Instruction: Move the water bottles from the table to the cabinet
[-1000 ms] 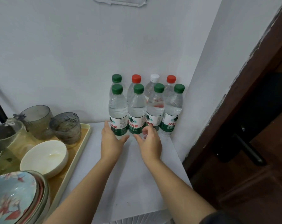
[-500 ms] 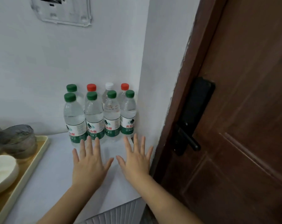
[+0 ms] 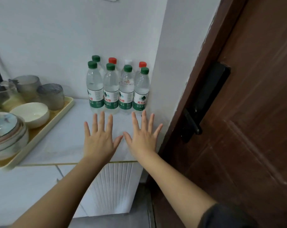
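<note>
- Eight clear plastic bottles (image 3: 118,87) stand upright in two rows in the far right corner of the white cabinet top (image 3: 60,139), against the wall.
- Left hand (image 3: 99,139) and right hand (image 3: 143,137) are flat, fingers spread, empty, just near of the bottles.
- A cream tray (image 3: 45,127) at left holds glazed bowls and frosted cups.
- Brown wooden door (image 3: 247,112) at right.

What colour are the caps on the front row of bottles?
Green, all four front row caps, clearest in the head view.
</note>
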Demonstrator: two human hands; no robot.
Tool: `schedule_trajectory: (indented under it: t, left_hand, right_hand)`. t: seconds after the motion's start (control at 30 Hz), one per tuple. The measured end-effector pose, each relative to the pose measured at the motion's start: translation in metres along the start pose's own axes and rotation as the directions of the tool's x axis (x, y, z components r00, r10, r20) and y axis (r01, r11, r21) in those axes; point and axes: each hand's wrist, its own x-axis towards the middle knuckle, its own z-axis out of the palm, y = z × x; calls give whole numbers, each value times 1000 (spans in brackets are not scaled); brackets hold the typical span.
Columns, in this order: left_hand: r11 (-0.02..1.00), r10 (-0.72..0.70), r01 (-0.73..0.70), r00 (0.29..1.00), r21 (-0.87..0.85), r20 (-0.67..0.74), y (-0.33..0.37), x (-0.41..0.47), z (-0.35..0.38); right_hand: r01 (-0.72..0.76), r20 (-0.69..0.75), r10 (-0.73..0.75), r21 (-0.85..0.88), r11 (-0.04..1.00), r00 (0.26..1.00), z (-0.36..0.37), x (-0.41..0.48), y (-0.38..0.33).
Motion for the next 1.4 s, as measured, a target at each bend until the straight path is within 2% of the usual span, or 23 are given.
schedule_trajectory:
  t: [0.17, 0.37, 0.5, 0.67, 0.8, 0.97, 1.23, 1.4]
  left_hand:
    - [997, -80, 80, 997, 13, -10, -16, -36, -10]
    - [987, -148, 146, 989, 60, 23, -61, -116, -19]
    - [975, -213, 207, 974, 86, 72, -95, -198, -19]
    - [937, -348, 343, 927, 60, 141, -133, -316, -14]
    - [863, -500, 504, 848, 22, 173, -151, -416, -16]
    - [717, -684, 693, 675, 81, 279, -149, -538, -8]
    - [462, -833, 878, 381, 125, 401, -128, -668, 15]
    - [264, -883, 957, 189, 121, 431, -118, -721, 20]
  right_hand:
    - [82, 5, -82, 23, 996, 997, 1, -24, -20]
    - [222, 94, -225, 43, 974, 970, 5, -75, -63]
    - [336, 136, -341, 58, 940, 930, 18, -135, -101]
    - [467, 268, -467, 68, 882, 843, 47, -230, -146]
    - [634, 354, -621, 96, 768, 699, 69, -307, -195]
    - [795, 451, -756, 150, 588, 475, 90, -401, -244]
    - [947, 577, -804, 160, 280, 140, 112, -512, -276]
    - [972, 644, -763, 212, 101, -61, 113, -556, -298]
